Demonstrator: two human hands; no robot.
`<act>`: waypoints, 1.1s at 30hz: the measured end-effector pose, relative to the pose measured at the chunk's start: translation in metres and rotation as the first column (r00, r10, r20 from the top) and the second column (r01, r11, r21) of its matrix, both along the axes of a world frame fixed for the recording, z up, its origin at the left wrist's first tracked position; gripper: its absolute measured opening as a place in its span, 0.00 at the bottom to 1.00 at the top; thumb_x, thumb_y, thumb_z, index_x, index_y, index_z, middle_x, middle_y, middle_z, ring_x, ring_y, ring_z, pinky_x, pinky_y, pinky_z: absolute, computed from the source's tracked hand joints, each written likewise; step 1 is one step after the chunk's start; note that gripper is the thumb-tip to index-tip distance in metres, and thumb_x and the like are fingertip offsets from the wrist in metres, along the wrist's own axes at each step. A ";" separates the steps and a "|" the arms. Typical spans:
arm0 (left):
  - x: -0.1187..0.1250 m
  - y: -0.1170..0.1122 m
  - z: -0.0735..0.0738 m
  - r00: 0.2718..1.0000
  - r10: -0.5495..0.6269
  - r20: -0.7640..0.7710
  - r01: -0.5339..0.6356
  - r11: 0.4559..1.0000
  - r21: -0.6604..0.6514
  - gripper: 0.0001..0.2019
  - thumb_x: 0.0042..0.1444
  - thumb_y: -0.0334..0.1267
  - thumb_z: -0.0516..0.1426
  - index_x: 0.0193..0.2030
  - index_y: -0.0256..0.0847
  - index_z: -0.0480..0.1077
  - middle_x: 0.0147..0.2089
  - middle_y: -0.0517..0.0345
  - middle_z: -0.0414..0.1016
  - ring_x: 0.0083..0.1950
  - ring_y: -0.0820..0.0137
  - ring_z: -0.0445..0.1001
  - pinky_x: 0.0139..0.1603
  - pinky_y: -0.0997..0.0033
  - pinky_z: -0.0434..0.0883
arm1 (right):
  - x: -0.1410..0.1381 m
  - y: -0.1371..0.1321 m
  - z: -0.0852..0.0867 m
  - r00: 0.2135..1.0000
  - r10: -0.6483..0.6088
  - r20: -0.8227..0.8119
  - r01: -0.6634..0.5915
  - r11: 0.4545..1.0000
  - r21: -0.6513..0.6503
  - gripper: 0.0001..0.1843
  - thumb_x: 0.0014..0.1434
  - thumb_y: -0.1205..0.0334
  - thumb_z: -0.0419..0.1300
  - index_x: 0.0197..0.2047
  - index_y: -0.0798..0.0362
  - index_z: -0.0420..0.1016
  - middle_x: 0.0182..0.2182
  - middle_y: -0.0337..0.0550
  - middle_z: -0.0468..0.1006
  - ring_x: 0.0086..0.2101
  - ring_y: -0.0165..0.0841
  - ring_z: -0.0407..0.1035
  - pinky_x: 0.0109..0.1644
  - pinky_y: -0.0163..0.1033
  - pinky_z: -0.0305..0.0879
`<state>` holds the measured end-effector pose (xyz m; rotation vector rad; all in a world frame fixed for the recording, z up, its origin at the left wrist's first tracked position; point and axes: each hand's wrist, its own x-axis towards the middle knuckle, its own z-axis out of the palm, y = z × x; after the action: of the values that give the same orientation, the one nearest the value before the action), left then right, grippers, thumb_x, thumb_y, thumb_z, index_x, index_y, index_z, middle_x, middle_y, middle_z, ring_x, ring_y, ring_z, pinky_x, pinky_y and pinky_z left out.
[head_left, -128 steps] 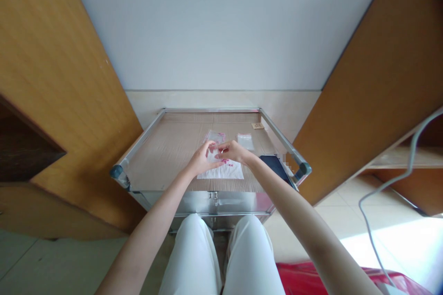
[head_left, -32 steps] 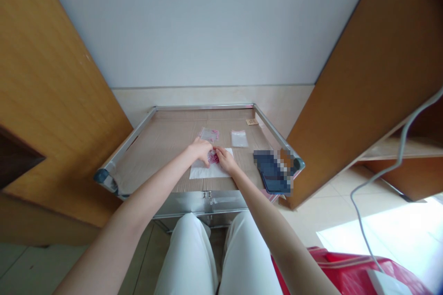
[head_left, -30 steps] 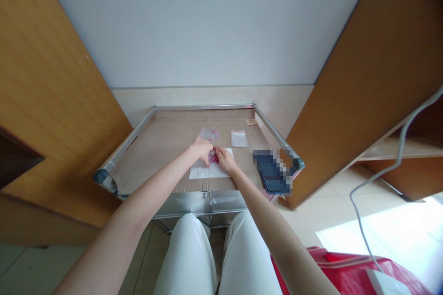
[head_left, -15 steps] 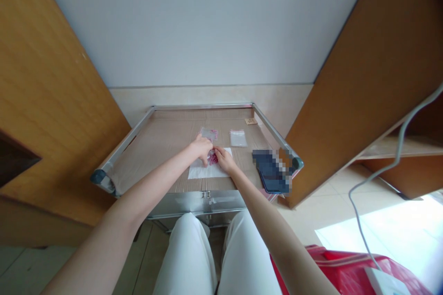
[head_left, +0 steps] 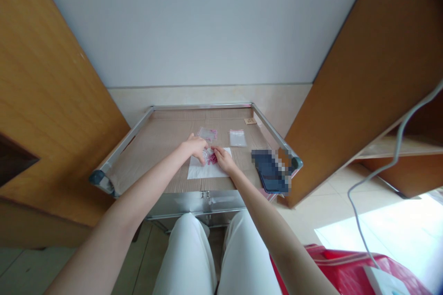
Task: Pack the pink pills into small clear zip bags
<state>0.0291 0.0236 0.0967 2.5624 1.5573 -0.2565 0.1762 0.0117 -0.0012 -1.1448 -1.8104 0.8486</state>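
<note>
**Held items.** My left hand [head_left: 195, 147] sits curved over the left edge of a small clear plastic bag [head_left: 206, 155]. My right hand [head_left: 224, 160] is at its right side, with my fingertips [head_left: 215, 150] at the top of a cluster of pink pieces [head_left: 212, 159]. The pieces are too small to identify. My hands are close but apart, with the bag and pieces between them. I cannot tell whether either hand is clamped on anything. The bag lies flat on a white paper sheet [head_left: 204, 173], but its crumpled shape and my hands leave its long axis unclear.

**Surface.** The sheet's long axis runs left to right on a wood-grain tray top [head_left: 162, 138] inside a metal rim [head_left: 200, 106]. Beyond it lie a clear bag with pink marks [head_left: 207, 134], a clear bag [head_left: 237, 138] and a small tan card [head_left: 249, 120]. A dark blue phone [head_left: 272, 175], partly pixelated, lies near the right rim.

**Room.** Wooden panels [head_left: 51, 101] flank the tray, below a pale wall [head_left: 173, 23]. My white trousers [head_left: 187, 258] show below a steel case [head_left: 194, 205]. A grey cable [head_left: 380, 184] runs to a white box [head_left: 384, 281] on a red bag [head_left: 346, 272].

**Change.** Half a second ago, my hands nearly met; now a wider gap separates them.
</note>
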 end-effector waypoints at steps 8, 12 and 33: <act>-0.031 0.005 -0.011 0.787 0.140 0.600 0.054 0.954 -0.294 0.26 0.31 0.49 0.62 0.41 0.43 0.71 0.40 0.54 0.72 0.40 0.65 0.68 0.39 0.72 0.60 | 0.001 0.000 -0.003 0.999 -0.004 -0.041 0.004 1.000 0.006 0.18 0.57 0.60 0.44 0.44 0.55 0.68 0.43 0.47 0.71 0.45 0.32 0.64 0.50 0.38 0.55; -0.040 -0.003 -0.028 0.438 0.359 0.824 0.195 0.857 -0.477 0.23 0.45 0.49 0.56 0.45 0.38 0.68 0.37 0.52 0.71 0.31 0.74 0.66 0.31 0.75 0.60 | 0.001 0.000 -0.002 0.998 -0.007 -0.055 0.007 1.000 0.015 0.17 0.57 0.60 0.44 0.44 0.55 0.68 0.43 0.47 0.71 0.44 0.32 0.64 0.50 0.39 0.56; -0.005 -0.045 -0.048 -0.237 0.715 0.658 0.528 0.663 -0.531 0.30 0.51 0.58 0.42 0.42 0.33 0.69 0.30 0.49 0.72 0.27 0.70 0.70 0.33 0.70 0.64 | -0.005 -0.019 0.042 0.906 0.040 -0.422 -0.057 0.998 -0.027 0.16 0.51 0.50 0.52 0.32 0.54 0.69 0.24 0.41 0.73 0.28 0.32 0.68 0.34 0.36 0.63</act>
<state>0.0241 -0.0218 0.0485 0.8430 0.5244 0.9151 0.1715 -0.0075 0.0406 -0.8590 -1.4712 1.0729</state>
